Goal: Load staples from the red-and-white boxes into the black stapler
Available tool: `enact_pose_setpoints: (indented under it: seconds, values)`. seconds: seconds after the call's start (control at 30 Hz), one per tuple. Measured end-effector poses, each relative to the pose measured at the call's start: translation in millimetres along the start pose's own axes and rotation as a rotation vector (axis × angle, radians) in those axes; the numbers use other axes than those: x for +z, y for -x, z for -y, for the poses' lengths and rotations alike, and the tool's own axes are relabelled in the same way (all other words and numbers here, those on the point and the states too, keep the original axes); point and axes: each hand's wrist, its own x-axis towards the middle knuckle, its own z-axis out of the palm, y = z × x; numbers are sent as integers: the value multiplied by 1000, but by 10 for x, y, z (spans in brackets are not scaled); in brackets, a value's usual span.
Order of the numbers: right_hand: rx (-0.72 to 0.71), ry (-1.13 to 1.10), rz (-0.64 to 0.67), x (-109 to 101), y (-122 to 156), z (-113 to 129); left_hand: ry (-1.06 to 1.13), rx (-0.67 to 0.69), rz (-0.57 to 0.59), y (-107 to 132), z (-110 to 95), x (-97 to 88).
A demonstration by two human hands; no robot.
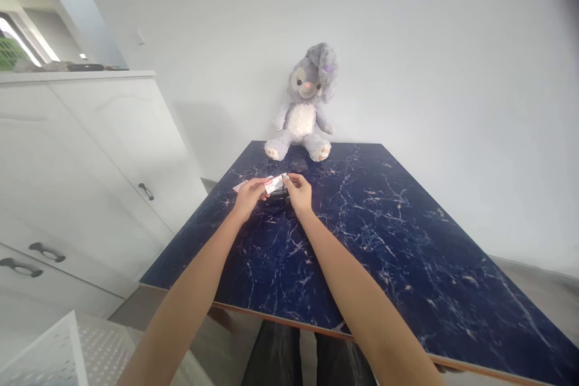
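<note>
Two Hands Hold a Little White Packet

A little white packet with red marks is just left of the middle of the frame. It sits between the fingers of two bare hands, and it tilts up toward the right. The left hand pinches its left end, with the thumb and fingers closed on it. The right hand has its fingertips bent in at the other end, and they pinch it there. The print is too small to read.

Just under the packet there is something black, but the hands hide most of it, so I can't tell what it is. A flat red and white card lies on the bench, just beside the left hand. The bench is dark blue with thin white lines, like marble.

A fluffy gray-purple plush bunny sits at the far edge, in the upper middle. White cupboards with dark handles fill the left side. A white basket is at the lower left.
</note>
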Motion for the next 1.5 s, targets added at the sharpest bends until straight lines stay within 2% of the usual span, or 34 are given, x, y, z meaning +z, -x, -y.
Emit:
enact_pose_setpoints:
  seconds: [0.13, 0.23, 0.43, 0.57, 0.7, 0.9, 1.07, 1.23, 1.5]
  values:
    - [-56, 87, 6, -10, 24, 46, 143, -102, 7, 21, -42, 17]
    - [-162, 229, 25, -6, 47, 74, 266, -154, 6, 27, -85, 21]
    - [-410, 569, 39, 52, 117, 58, 239, -93, 38, 35, -72, 18]
    - [-498, 629, 69, 80, 169, 65, 215, -87, -1, 30, -41, 19]
    - [-474, 593, 65, 71, 161, 72, 200, -83, -26, 37, -41, 42]
    - [-334, 444, -8, 30, 98, 51, 169, -91, 5, 51, -28, 69]
    - [-330, 362, 75, 27, 109, 87, 200, -72, 44, 58, -19, 71]
    - [-264, 315, 54, 38, 122, 145, 218, -106, 59, 68, -13, 47]
    - [-373, 428, 177, 1, 133, 155, 229, -98, 33, 31, 37, -29]
